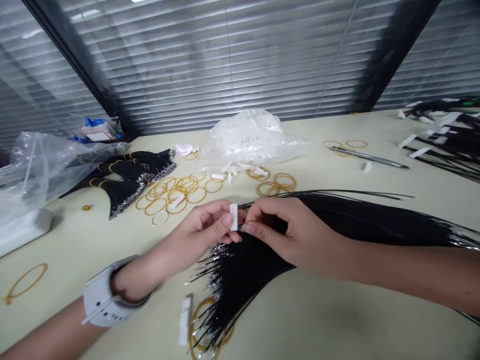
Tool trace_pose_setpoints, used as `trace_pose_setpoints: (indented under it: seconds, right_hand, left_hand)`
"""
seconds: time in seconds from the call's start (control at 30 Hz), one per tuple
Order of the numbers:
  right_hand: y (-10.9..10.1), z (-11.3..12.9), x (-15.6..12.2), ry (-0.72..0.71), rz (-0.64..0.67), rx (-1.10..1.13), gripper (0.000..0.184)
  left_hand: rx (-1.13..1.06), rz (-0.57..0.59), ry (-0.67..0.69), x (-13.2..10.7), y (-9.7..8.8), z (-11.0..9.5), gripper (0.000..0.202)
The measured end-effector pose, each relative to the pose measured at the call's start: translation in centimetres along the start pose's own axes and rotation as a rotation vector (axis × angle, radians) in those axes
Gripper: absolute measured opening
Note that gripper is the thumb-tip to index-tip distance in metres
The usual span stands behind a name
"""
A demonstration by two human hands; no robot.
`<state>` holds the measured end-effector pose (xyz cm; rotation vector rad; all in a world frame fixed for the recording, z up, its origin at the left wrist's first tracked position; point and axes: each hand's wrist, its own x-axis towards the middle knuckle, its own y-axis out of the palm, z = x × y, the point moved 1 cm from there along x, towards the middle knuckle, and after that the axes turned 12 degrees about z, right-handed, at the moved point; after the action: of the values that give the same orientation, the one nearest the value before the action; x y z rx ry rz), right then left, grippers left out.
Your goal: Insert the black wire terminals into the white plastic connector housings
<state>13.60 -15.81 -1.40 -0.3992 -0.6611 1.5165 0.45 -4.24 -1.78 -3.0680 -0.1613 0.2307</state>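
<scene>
My left hand (198, 231) pinches a small white plastic connector (233, 216) between thumb and fingers, held upright above the table. My right hand (288, 231) meets it from the right, its thumb and forefinger pinched on a thin black wire at the connector's side. Under both hands lies a thick bundle of black wires (337, 220) with bare metal tips (210, 270) fanned out toward me. A white wristband (103, 295) sits on my left wrist.
Several yellow rubber bands (176, 192) and loose white connectors (232, 170) lie behind the hands. A clear plastic bag (255, 135) sits further back, another bag (41, 165) at the left. Tied black wire bundles (127, 182) lie left; a metal rod (369, 158) and more wires (450, 135) right.
</scene>
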Motion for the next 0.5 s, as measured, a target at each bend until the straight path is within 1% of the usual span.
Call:
trace_pose_setpoints:
  seconds: [0.2,0.3,0.5]
  right_hand:
    - [0.49,0.80,-0.67,-0.077,-0.054,0.108,0.014]
    - [0.53,0.73,-0.59,-0.094,-0.063,0.110,0.012]
    - [0.45,0.32,-0.49,-0.087,-0.008,0.081,0.013]
  left_hand:
    - [-0.010,0.082,0.123,-0.36,0.41,-0.18,0.015]
    - [-0.028,0.083,0.129,-0.40,0.63,-0.19,0.017]
    - [-0.004,0.072,0.139,-0.46,0.77,0.00,0.014]
